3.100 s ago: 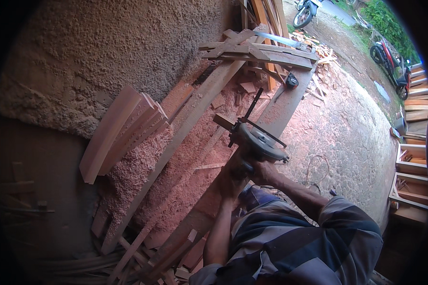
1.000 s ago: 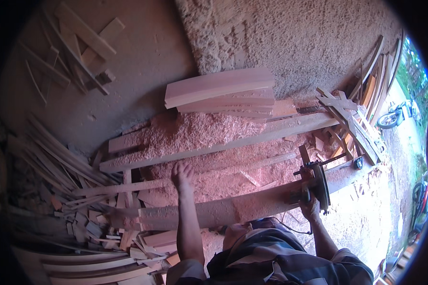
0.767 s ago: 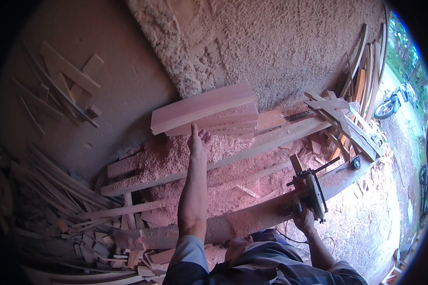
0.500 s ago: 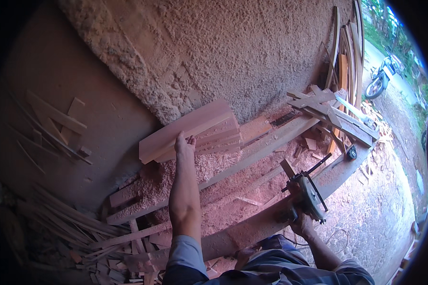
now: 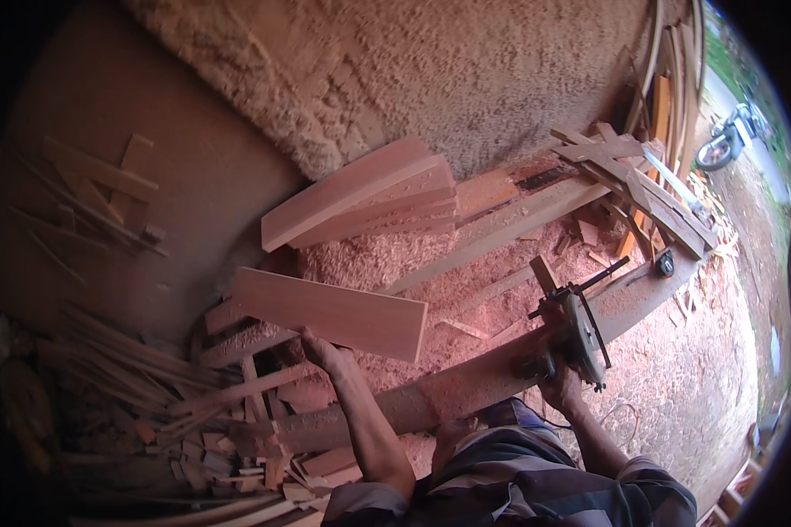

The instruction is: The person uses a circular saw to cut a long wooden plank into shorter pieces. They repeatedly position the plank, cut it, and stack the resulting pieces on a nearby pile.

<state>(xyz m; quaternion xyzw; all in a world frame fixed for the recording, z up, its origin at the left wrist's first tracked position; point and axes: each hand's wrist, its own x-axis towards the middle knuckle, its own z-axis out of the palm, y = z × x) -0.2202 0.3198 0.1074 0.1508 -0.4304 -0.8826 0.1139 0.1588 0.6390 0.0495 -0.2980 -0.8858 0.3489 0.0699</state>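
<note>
A flat, reddish wooden board [image 5: 334, 314] is in my left hand [image 5: 323, 353], gripped at its near edge and held up over the sawdust. Beyond it lies a stack of similar boards [image 5: 369, 193]. My right hand [image 5: 561, 386] is wrapped round the rear handle of a portable circular saw [image 5: 576, 334], whose round guard and long side bar face away from me. The saw rests on a long plank bench [image 5: 466, 386] in front of my body. My fingers on the saw handle are partly hidden.
Pink sawdust [image 5: 501, 307] covers the space between the beams. Crossed wood offcuts [image 5: 624, 171] lie at the far right end, beside a small black tape measure [image 5: 665, 263]. Scrap strips [image 5: 141, 360] are heaped at the left. A power cord [image 5: 628, 417] trails near my right arm.
My left hand has taken a board from the stack and drawn it toward me. My right hand stays on the saw. The view has shifted slightly.
</note>
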